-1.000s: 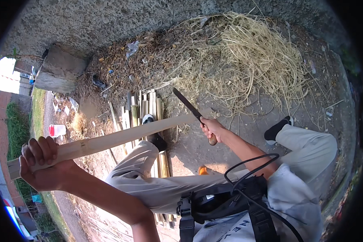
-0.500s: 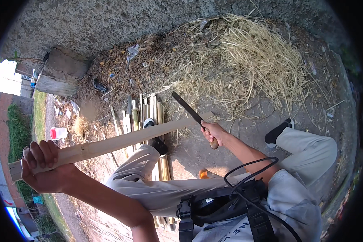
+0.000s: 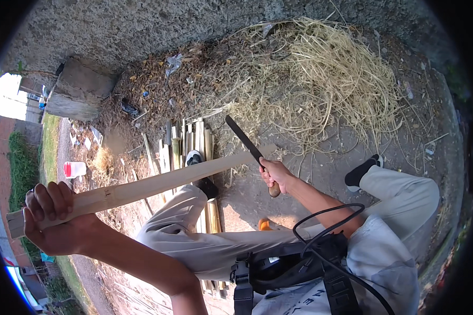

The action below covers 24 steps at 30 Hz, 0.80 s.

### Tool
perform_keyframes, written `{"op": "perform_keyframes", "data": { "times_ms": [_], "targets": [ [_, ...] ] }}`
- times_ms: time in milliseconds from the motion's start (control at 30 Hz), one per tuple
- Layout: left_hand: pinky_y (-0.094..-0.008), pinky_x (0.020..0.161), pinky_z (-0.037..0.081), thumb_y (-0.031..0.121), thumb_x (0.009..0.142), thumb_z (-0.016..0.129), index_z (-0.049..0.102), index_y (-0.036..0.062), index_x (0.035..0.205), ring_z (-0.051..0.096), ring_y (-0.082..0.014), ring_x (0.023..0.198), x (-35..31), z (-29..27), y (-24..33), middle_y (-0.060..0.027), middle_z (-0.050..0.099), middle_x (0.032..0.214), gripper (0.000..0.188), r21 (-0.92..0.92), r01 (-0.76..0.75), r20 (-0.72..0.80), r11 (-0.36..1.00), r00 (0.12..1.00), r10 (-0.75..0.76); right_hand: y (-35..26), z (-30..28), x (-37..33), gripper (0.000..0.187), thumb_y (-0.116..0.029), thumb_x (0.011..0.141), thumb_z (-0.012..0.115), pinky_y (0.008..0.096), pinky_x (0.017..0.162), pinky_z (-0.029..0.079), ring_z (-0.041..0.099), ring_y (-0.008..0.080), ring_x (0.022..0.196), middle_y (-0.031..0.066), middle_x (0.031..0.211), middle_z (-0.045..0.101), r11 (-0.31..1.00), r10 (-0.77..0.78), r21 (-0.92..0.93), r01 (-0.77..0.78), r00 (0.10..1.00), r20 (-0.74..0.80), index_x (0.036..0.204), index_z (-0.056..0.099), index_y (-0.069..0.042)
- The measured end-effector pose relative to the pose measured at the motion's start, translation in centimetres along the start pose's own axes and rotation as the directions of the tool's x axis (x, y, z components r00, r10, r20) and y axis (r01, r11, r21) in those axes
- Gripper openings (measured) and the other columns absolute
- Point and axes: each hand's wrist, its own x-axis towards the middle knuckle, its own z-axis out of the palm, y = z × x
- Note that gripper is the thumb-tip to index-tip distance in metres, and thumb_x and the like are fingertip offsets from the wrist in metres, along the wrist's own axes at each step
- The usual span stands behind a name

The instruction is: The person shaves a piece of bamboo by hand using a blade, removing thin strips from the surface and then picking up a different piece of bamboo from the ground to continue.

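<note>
A long, pale split-bamboo slat slants across the view, from the left edge to the middle. My left hand is wrapped round its near end, thumb below and fingers over the top. In my right hand is a long knife, held by its wooden handle. Its dark, narrow blade points up and left, crossing the slat close to the slat's far end. Whether the blade's edge touches the bamboo I cannot tell.
Several bamboo slats lie stacked on the ground by my left foot. A heap of pale bamboo shavings spreads before the rough wall. At left stand a concrete block and a red-and-white container. An orange object lies below my legs.
My left hand and the slat's near end have shifted slightly left. My right hand with the knife has moved only a little, left and down.
</note>
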Motion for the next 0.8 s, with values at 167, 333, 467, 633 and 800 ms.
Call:
{"op": "perform_keyframes", "data": {
  "times_ms": [167,333,467,633,800],
  "targets": [
    [-0.0224,0.038,0.022,0.018,0.084,0.048,0.033,0.0123,0.065,0.025,-0.0083,0.040,-0.1,-0.5,0.2,-0.0004,0.029,0.053,0.024,-0.002,-0.001,0.000,1.000,1.000,0.001,-0.3,1.0,-0.2,0.034,-0.037,0.096,0.044,0.0215,0.039,0.028,0.031,0.0031,0.040,-0.0077,0.053,0.036,1.000,0.000,0.016,0.001,0.998,-0.058,0.075,0.044,-0.011],
    [-0.0227,0.038,0.021,0.018,0.083,0.048,0.033,0.0125,0.065,0.025,-0.0083,0.040,-0.1,0.1,0.0,0.0001,0.028,0.054,0.024,-0.033,0.019,0.022,0.999,1.000,-0.018,0.4,0.6,0.8,0.034,-0.037,0.095,0.046,0.0208,0.038,0.028,0.029,0.0026,0.040,-0.0081,0.053,0.035,0.995,0.000,0.103,0.012,0.994,-0.110,0.074,0.044,-0.011],
    [-0.0228,0.038,0.021,0.018,0.083,0.047,0.033,0.0124,0.065,0.025,-0.0082,0.041,-0.1,0.2,0.3,-0.0003,0.028,0.054,0.024,-0.035,-0.015,0.001,0.999,1.000,0.015,-0.1,1.0,-0.5,0.034,-0.038,0.095,0.046,0.0213,0.039,0.028,0.030,0.0037,0.040,-0.0072,0.053,0.036,0.999,0.022,0.049,-0.023,1.000,0.022,0.074,0.044,-0.011],
    [-0.0226,0.038,0.021,0.017,0.083,0.047,0.033,0.0125,0.065,0.025,-0.0082,0.041,0.1,-0.1,0.1,-0.0008,0.029,0.054,0.024,-0.019,0.004,-0.010,1.000,1.000,-0.004,1.5,1.7,-0.7,0.034,-0.039,0.095,0.047,0.0214,0.038,0.029,0.030,0.0035,0.039,-0.0075,0.053,0.036,0.998,-0.011,0.061,0.013,0.999,-0.037,0.074,0.044,-0.012],
    [-0.0224,0.038,0.020,0.018,0.083,0.047,0.033,0.0124,0.065,0.025,-0.0084,0.041,0.1,0.5,-0.3,-0.0009,0.029,0.054,0.024,0.001,-0.018,-0.029,1.000,0.999,0.018,1.1,0.2,0.2,0.033,-0.037,0.095,0.047,0.0214,0.039,0.029,0.031,0.0042,0.040,-0.0069,0.053,0.036,0.994,0.015,0.109,-0.014,1.000,-0.015,0.074,0.044,-0.012]
  ]
}}
